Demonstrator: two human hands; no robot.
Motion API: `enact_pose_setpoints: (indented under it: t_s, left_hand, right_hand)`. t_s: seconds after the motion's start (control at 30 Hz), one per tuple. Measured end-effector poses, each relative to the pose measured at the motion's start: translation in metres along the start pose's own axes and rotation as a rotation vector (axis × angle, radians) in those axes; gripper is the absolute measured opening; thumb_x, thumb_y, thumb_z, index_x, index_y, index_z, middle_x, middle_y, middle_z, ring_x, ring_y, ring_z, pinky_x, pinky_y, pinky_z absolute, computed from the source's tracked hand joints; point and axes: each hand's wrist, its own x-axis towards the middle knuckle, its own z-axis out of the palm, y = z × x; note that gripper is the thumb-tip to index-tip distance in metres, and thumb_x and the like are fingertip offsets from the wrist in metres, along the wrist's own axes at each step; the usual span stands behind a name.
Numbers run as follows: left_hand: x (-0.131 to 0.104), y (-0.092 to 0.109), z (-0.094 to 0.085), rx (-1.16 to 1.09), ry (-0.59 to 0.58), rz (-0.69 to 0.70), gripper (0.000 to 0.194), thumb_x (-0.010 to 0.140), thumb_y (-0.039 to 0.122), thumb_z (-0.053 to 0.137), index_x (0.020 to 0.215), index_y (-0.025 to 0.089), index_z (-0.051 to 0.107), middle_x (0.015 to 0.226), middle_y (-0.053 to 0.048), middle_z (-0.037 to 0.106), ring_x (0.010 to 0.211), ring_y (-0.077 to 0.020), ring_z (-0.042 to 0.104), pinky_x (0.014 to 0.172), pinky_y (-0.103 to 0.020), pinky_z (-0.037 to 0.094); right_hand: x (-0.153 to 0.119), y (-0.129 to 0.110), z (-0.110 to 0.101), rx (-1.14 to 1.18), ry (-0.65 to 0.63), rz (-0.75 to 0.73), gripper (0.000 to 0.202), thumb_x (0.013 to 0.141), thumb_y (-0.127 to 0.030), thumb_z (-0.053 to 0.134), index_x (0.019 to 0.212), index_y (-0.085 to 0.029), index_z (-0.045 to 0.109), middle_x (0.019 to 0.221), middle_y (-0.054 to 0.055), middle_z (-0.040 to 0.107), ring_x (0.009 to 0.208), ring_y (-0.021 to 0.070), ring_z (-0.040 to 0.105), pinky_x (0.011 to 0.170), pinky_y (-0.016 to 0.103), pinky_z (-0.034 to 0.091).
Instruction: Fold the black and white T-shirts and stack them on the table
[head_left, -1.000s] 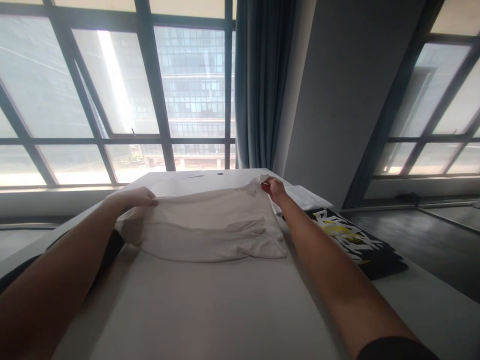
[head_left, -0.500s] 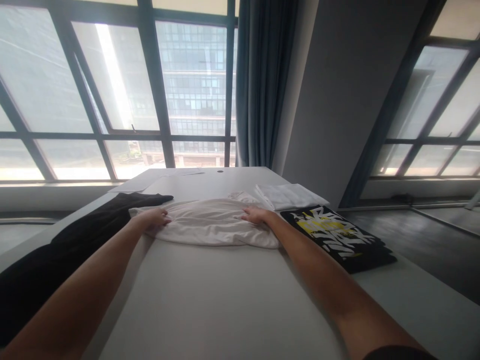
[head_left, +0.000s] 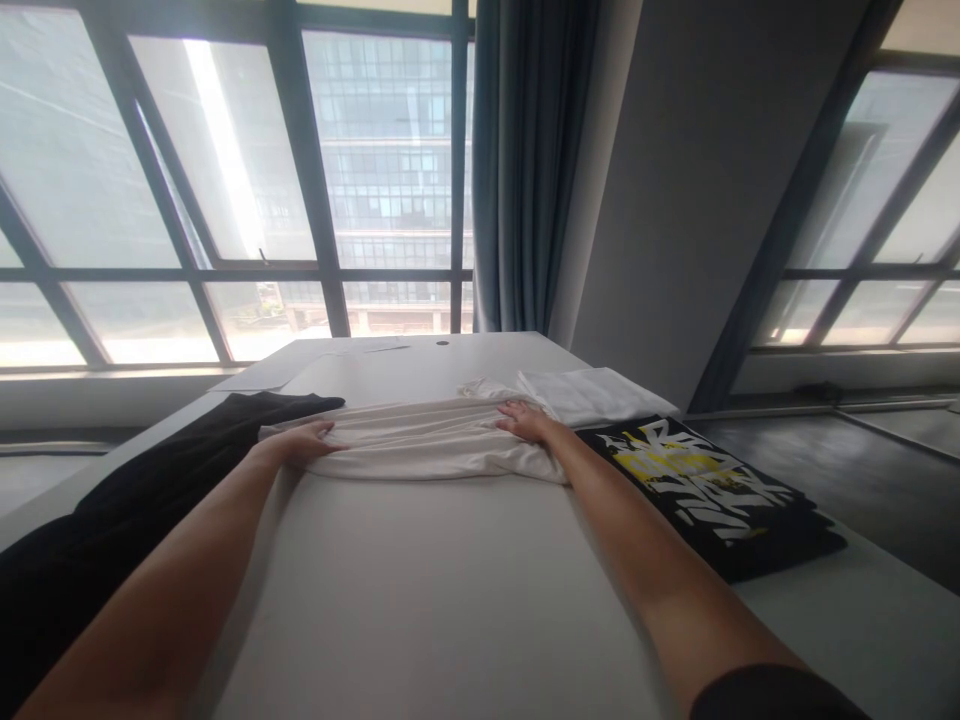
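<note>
An off-white garment (head_left: 420,440) lies across the worktop (head_left: 435,580), between its left and right edges and some way in from the far edge. It is laid out sideways as a long, low band, but it is neither smooth nor squared: creases run along its length, and a crumpled part bunches up on its far side, near the right hand. By contrast, the stack of black printed garments (head_left: 697,470) towards the right edge is already folded flat, its layers showing at the near corner, with bold white and yellow lettering on top. Behind that stack, a white folded cloth (head_left: 592,393) lies flat in a roughly rectangular shape.

The left hand (head_left: 304,440) touches the left end of the off-white garment, thumb and fingers apart; whether they pinch the fabric cannot be told. The right hand (head_left: 525,422) rests on the right part, its fingers extended and slightly spread over the cloth.

The off-white fabric looks thin and soft, falling in shallow ripples, with a gently curved near edge. Along the worktop's left edge, a black garment (head_left: 195,460) lies loosely in a long, matte heap, reaching close to the left end of the off-white one. The worktop itself is pale and smooth, with a small dark round spot (head_left: 442,343) near the far edge.
</note>
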Motion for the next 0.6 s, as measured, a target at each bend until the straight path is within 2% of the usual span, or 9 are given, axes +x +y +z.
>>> enact_pose_setpoints:
  t_s: [0.07,0.13,0.23,0.3,0.4,0.47,0.6]
  left_hand:
    - [-0.005,0.0,0.005,0.008,0.041,0.023,0.091,0.069,0.073,0.063,0.139,0.015,0.054,0.148,-0.019,0.049,0.136,-0.0345,0.047,0.108,-0.037,0.04]
    - [-0.014,-0.001,0.007,0.043,0.074,0.04,0.081,0.08,0.068,0.054,0.142,0.016,0.051,0.146,-0.017,0.052,0.132,-0.0314,0.051,0.106,-0.036,0.041]
    - [-0.032,-0.004,0.006,0.134,0.17,0.037,0.057,0.093,0.054,0.041,0.133,0.019,0.06,0.139,-0.015,0.06,0.128,-0.0319,0.054,0.107,-0.043,0.037]
    - [-0.044,-0.004,0.002,0.192,0.248,0.03,0.047,0.094,0.046,0.04,0.12,0.019,0.069,0.135,-0.014,0.063,0.127,-0.0348,0.054,0.109,-0.05,0.032]
    - [-0.06,0.0,-0.004,0.233,0.34,0.037,0.035,0.09,0.037,0.046,0.104,0.02,0.074,0.124,-0.013,0.068,0.122,-0.0352,0.056,0.111,-0.052,0.028]
    - [-0.07,0.005,-0.008,0.216,0.411,0.033,0.032,0.089,0.034,0.047,0.101,0.021,0.073,0.117,-0.012,0.071,0.12,-0.0325,0.057,0.114,-0.05,0.025]
    - [-0.092,0.01,-0.015,0.132,0.516,0.045,0.037,0.092,0.036,0.041,0.111,0.021,0.068,0.106,-0.011,0.073,0.114,-0.0279,0.061,0.116,-0.046,0.023]
  right_hand:
    - [0.0,-0.001,0.0,-0.018,0.023,-0.011,0.064,0.098,-0.057,0.038,0.154,-0.026,0.037,0.164,0.007,0.021,0.151,0.0327,0.015,0.12,0.056,0.008]
    - [-0.006,-0.006,-0.002,-0.041,0.084,-0.046,0.058,0.098,-0.053,0.04,0.149,-0.024,0.046,0.159,0.009,0.033,0.147,0.0311,0.027,0.119,0.051,0.014]
    - [-0.021,-0.014,-0.006,-0.023,0.204,-0.087,0.05,0.095,-0.05,0.049,0.135,-0.022,0.061,0.138,0.013,0.059,0.13,0.03,0.051,0.111,0.042,0.032]
    - [-0.032,-0.017,-0.01,0.0,0.25,-0.071,0.047,0.09,-0.046,0.058,0.128,-0.02,0.066,0.122,0.014,0.069,0.117,0.0301,0.06,0.102,0.038,0.04]
    - [-0.045,-0.017,-0.015,0.011,0.314,-0.043,0.029,0.087,-0.031,0.063,0.111,-0.021,0.074,0.11,0.012,0.073,0.107,0.0272,0.065,0.095,0.032,0.043]
    - [-0.052,-0.013,-0.018,0.037,0.346,-0.031,0.022,0.088,-0.025,0.058,0.1,-0.02,0.076,0.106,0.01,0.074,0.104,0.024,0.066,0.091,0.028,0.044]
    - [-0.066,-0.005,-0.015,0.039,0.295,0.013,0.028,0.083,-0.026,0.066,0.108,-0.016,0.072,0.115,0.013,0.071,0.104,0.0248,0.065,0.088,0.028,0.047]
